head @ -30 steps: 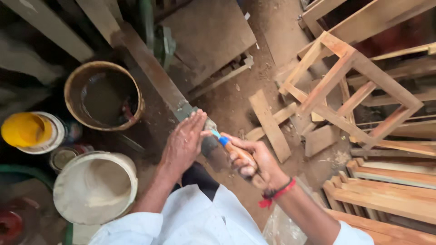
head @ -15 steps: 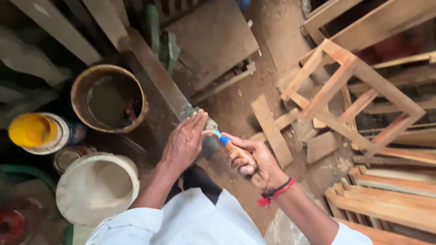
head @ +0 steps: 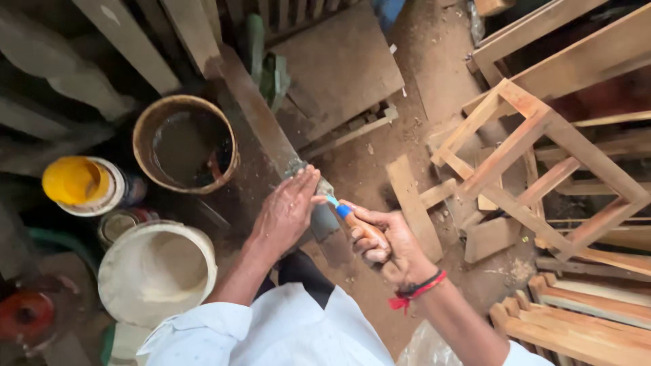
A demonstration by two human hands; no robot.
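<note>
**Brush on plank, both hands engaged**

Head view, looking down. Left hand [head: 288, 211] lies palm-down on a long dark plank [head: 254, 112], fingers spread flat, pressing on it rather than gripping; it closes around nothing. The plank runs diagonally from upper left down to the person's lap.

Right hand [head: 380, 240] is closed in a fist around the wooden handle of a brush [head: 339, 210]. The brush has a blue band near its head; the head itself meets the plank just beside the left fingertips. Bristles are partly hidden by the left hand. A red and black band sits on the right wrist.

Surroundings: a brown bucket [head: 184, 142] with dark liquid stands left of the plank, just beside it. Below it, a white bucket [head: 156, 271]. Further left, a yellow-lidded can [head: 78, 181]. Right of the hands, a short wood offcut [head: 413, 207] lies on the dusty floor [head: 434, 74]. Beyond it, an open wooden frame [head: 536, 159] stands tilted. Pale slats [head: 576, 325] are stacked at lower right. The person wears a white shirt.
</note>
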